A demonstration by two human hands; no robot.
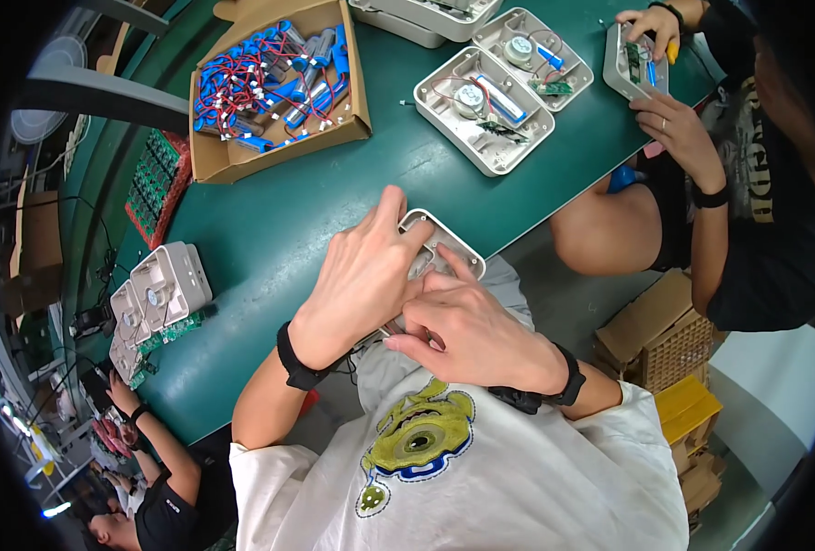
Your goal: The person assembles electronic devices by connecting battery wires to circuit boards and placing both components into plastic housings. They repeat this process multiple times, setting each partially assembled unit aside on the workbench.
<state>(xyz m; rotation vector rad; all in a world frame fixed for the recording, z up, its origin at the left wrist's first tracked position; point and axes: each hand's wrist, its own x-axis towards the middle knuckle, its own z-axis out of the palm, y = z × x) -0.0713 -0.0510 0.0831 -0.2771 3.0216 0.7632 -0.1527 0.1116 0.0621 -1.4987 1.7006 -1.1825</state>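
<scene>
White T-shirt: right up close, a green one-eyed creature printed on the front (426, 436), and just beyond it the action!
Right hand (476, 321): nearer to the body, low on the shell's right side, its extended index finger reaching into the cavity, the others curled; whether it pinched anything there, I couldn't tell.
Left hand (362, 275): a touch farther out, back upward, across the shell's left side, one finger jutting past the rim, another digit bent inward; its underside was hidden, so no calling that grip.
Grey plastic shell (448, 235): there it was, beneath both hands at the counter's near edge, open side up!
Key line: the visible cavity lay right of the left hand and straight ahead of the right index finger; the long axis seemed to slant from near left to far right, though the hands covered too much to be sure.
Green counter (270, 239): stretching away behind, with stacked shells (187, 271) well off left beside green circuit boards (180, 329).
Wired shells (477, 140): two, open, farther out to the right, each with a speaker and a blue cell.
Cardboard carton (283, 158): far left of those, heaped with blue battery cells (340, 61) and red leads.
Co-worker's hand (674, 129): far right, touching another shell.
</scene>
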